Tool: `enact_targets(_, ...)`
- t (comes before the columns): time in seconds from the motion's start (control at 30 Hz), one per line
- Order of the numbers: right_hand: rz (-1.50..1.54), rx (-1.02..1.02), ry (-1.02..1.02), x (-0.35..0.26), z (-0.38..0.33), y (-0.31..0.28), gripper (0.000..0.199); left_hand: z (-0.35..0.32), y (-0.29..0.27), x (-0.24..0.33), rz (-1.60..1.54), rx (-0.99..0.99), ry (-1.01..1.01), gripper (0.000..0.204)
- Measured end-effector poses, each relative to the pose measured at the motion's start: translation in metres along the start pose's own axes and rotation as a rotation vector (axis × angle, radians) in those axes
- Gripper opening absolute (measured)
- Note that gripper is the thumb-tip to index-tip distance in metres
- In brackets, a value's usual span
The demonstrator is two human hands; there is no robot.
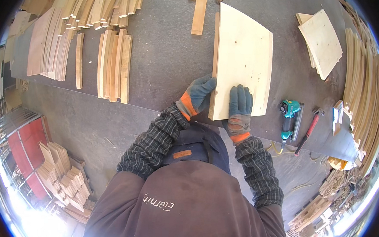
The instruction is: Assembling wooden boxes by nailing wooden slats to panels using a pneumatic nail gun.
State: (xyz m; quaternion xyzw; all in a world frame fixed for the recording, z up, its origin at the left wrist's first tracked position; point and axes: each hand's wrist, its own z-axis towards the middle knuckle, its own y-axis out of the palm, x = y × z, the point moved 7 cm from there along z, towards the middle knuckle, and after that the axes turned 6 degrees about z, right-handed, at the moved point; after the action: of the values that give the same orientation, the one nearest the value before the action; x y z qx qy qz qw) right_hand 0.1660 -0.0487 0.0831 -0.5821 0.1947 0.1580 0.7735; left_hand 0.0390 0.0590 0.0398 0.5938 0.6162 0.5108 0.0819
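Observation:
A pale wooden board (245, 56) with small knots lies on the dark worktable in front of me. A narrow wood strip (216, 42) runs along its left side, and another edge piece shows along its right. My left hand (199, 93), in a blue and orange work glove, is closed at the board's left edge, near the front; its thumb is hidden. My right hand (240, 106), gloved alike, rests flat on the board's front part with its fingers stretched out. To the right of it lie a teal nail gun (289, 118) and a red-handled hammer (309, 131).
Stacked wood strips (113, 66) and thin panels (50, 45) cover the table's left part. Two boards (322, 44) lie at the far right, beside a long pile of strips (363, 81). A loose slat (199, 12) lies at the back. Cut pieces (64, 174) stand on the floor at left.

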Motion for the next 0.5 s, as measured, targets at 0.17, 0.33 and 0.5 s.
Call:
enact_targets(0.17, -0.009, -0.024, 0.001, 0.0003, -0.0004, 0.0013, 0.069, -0.0018, 0.0001, 0.0004, -0.032, 0.006, 0.003, 0.049)
enact_targets(0.33, 0.000, -0.016, -0.003, 0.0005, -0.0011, -0.0008, 0.069, -0.0008, -0.0013, -0.0021, -0.030, -0.014, -0.003, 0.051)
enact_targets(0.5, -0.014, -0.030, -0.019, -0.0013, -0.0011, -0.0034, 0.065, -0.0047, -0.0045, -0.0063, 0.030, 0.023, -0.019, 0.052)
